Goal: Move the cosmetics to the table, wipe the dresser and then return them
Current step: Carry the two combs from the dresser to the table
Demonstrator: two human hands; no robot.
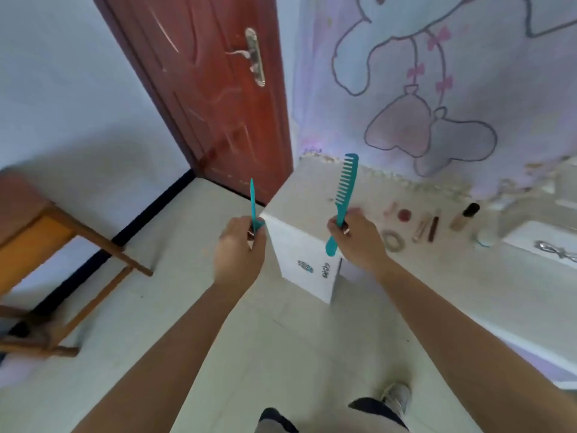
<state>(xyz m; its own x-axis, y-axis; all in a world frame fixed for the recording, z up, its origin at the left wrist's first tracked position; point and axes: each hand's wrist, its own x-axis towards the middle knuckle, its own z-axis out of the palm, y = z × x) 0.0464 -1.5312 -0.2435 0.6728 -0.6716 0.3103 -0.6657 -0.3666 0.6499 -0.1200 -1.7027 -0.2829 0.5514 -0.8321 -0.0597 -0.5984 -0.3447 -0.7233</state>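
Hands are raised over the pale floor, each curled round a teal comb. The left hand (242,248) grips a slim comb (253,201) seen edge-on, pointing up. The right hand (356,235) grips a wide-tooth comb (343,185) by its handle, teeth facing left. Just right of that hand, on the white dresser (312,195), lie a pink compact (405,215), two slim tubes (433,228), a dark-capped bottle (465,217) and a hair ring (394,240). The wooden table (37,235) stands at far left, near the red door (212,89).

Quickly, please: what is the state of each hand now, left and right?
Left hand: grips a thin teal tool, perhaps a comb seen edge-on.
Right hand: grips a wide-toothed teal comb.
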